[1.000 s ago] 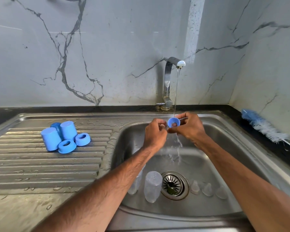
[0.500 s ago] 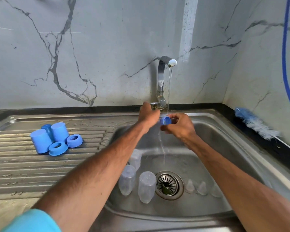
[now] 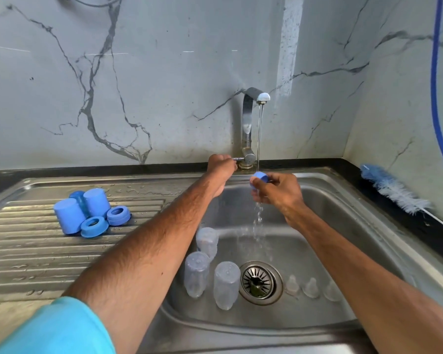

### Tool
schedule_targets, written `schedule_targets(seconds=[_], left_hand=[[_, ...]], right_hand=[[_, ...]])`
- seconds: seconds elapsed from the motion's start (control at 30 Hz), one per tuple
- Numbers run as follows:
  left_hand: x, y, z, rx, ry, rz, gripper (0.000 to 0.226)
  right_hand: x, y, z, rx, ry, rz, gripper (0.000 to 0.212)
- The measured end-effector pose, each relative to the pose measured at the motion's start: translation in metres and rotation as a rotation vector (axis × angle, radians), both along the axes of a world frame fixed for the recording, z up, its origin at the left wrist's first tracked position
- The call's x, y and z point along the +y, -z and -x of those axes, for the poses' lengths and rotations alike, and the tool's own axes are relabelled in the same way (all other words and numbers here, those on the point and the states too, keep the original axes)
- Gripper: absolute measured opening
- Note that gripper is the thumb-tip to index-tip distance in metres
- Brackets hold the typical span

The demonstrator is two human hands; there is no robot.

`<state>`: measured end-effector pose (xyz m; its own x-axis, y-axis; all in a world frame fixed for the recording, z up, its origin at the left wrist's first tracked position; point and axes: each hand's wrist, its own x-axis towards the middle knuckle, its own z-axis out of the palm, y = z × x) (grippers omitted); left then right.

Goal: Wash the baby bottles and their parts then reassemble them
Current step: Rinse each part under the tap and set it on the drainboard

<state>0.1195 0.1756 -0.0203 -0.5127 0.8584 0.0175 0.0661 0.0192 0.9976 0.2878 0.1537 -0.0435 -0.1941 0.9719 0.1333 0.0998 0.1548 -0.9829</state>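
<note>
My right hand point(image 3: 276, 190) pinches a small blue bottle ring point(image 3: 259, 178) under the running water. My left hand point(image 3: 221, 166) grips the tap handle point(image 3: 237, 158) at the base of the faucet point(image 3: 250, 123). Three clear bottles point(image 3: 210, 267) stand upside down in the sink basin point(image 3: 338, 226) left of the drain point(image 3: 260, 282). Three clear teats point(image 3: 311, 287) sit to the right of the drain. On the drainboard point(image 3: 36, 256) lie blue caps point(image 3: 73, 215) and two blue rings point(image 3: 105, 222).
A blue-and-white bottle brush point(image 3: 394, 190) lies on the black counter at the right. A blue hose point(image 3: 436, 98) hangs down the right wall. Marble wall rises behind the sink.
My left hand let go of the blue ring and moved back to the tap handle. My right hand kept the ring under the stream.
</note>
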Motion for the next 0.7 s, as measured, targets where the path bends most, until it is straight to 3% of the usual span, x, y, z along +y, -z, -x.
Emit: schedule_targets(seconds=[0.17,0.27,0.5,0.6,0.7], left_hand=[[0.004,0.002,0.002,-0.107,-0.003,-0.060,0.022],[0.003,-0.001,-0.004,-0.114,0.011,-0.137,0.042],[0.003,-0.022,-0.024,0.294,0.195,-0.116,0.065],[-0.008,-0.023,-0.021,0.382,0.300,-0.065,0.071],[-0.026,-0.014,-0.019,0.493,0.341,-0.045,0.067]], right_hand=[[0.001,-0.002,0.002,-0.078,0.050,-0.088,0.016],[0.003,-0.004,0.002,-0.083,0.051,-0.078,0.017],[0.009,-0.008,-0.002,0.107,0.003,0.077,0.008],[0.006,-0.012,-0.004,0.205,-0.068,0.165,0.018],[-0.001,-0.012,-0.005,0.168,-0.165,0.199,0.024]])
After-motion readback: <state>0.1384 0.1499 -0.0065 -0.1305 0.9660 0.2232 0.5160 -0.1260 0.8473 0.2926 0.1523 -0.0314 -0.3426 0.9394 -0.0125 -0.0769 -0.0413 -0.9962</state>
